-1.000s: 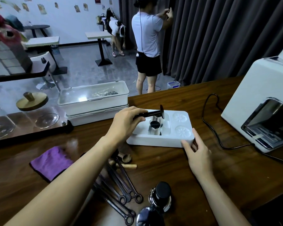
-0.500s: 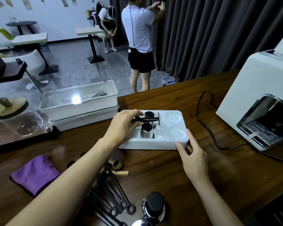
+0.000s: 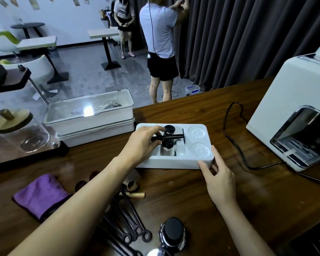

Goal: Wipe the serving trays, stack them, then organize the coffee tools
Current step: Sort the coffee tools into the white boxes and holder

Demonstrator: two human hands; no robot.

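On wood counter, centre: white holder [image 3: 174, 164] w/ two steel tampers [image 3: 167, 147] upright in its left recess, two round moulded slots on its right side. L hand [image 3: 142, 143] pinches handle of slim black tool [image 3: 171, 137], held level across the tampers, disc end toward the slots; can't tell if it touches them. R hand [image 3: 218, 179] has fingers straight, slightly spread, touching holder's near-right corner. Near edge: black scoops [image 3: 131, 228], wooden scoops [image 3: 132, 185], a third tamper [image 3: 172, 231]. Purple cloth [image 3: 39, 194] at left. Stacked white boxes [image 3: 92, 126] just left of holder, white machine [image 3: 288, 100] at right.
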